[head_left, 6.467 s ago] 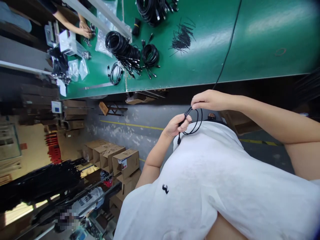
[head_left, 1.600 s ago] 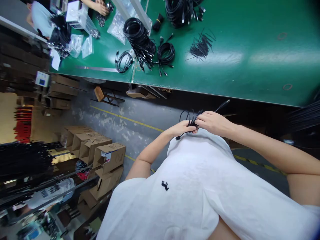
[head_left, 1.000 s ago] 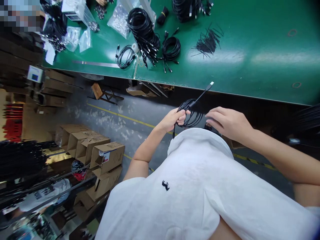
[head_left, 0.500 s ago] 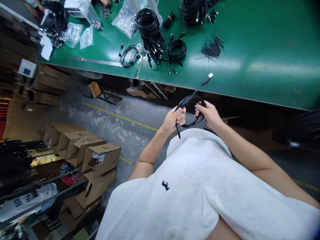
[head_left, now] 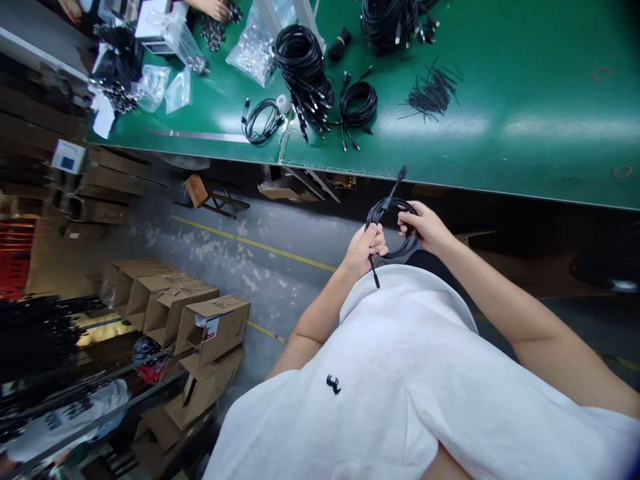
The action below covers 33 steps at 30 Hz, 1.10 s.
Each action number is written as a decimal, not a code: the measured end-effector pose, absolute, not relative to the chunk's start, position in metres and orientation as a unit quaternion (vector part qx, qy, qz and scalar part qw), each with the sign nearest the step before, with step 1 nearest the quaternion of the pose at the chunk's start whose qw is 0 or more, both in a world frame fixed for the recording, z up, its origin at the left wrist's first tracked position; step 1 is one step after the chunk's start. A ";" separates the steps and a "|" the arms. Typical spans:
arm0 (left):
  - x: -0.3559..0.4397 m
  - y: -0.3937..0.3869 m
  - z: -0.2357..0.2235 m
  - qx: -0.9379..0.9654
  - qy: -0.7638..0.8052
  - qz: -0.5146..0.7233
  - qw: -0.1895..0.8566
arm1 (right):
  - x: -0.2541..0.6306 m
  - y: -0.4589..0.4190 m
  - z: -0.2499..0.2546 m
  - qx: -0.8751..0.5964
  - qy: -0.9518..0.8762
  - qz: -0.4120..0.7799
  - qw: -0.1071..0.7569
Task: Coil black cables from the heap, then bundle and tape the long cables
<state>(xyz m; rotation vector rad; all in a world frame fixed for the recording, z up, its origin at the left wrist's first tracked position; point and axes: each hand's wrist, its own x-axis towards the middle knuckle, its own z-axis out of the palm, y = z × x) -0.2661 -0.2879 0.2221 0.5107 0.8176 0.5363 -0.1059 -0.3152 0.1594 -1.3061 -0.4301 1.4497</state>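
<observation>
A coiled black cable (head_left: 395,253) hangs in front of my white shirt, held between my two hands. My left hand (head_left: 364,248) is closed round the coil's left side, and a plug end dangles below it. On the coil's right side, my right hand (head_left: 421,223) grips the loops with bent fingers. Another cable end with a dark connector (head_left: 401,173) sticks up from the top of the coil, close to the table edge. Part of the coil is hidden behind my fingers.
On the green table (head_left: 525,87) lie a pile of black ties (head_left: 433,93), a coiled cable (head_left: 357,105), a cable bundle (head_left: 303,67) and plastic bags. A co-worker's hand (head_left: 216,9) shows at the top. Open cardboard boxes (head_left: 213,327) and a wooden stool (head_left: 197,191) stand left.
The upper cable end has swung from pointing up-right, its pale plug showing, to standing more upright by the coil. Both hands still hold the coil; the view has shifted slightly.
</observation>
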 end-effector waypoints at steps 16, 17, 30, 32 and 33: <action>-0.242 -0.248 0.230 0.260 0.341 0.110 0.897 | -0.038 -0.271 0.179 -0.523 -0.704 0.356 0.322; -0.238 -0.242 0.232 0.281 0.335 0.094 0.895 | -0.033 -0.266 0.176 -0.518 -0.692 0.377 0.332; -0.186 -0.229 0.223 0.398 0.511 0.156 0.746 | 0.108 -0.170 0.120 -0.609 -0.437 0.600 0.279; -0.182 -0.227 0.221 0.354 0.551 0.202 0.728 | 0.144 -0.136 0.088 -0.784 -0.391 0.409 0.256; -0.181 -0.225 0.221 0.342 0.572 0.213 0.714 | 0.158 -0.120 0.072 -0.831 -0.380 0.338 0.225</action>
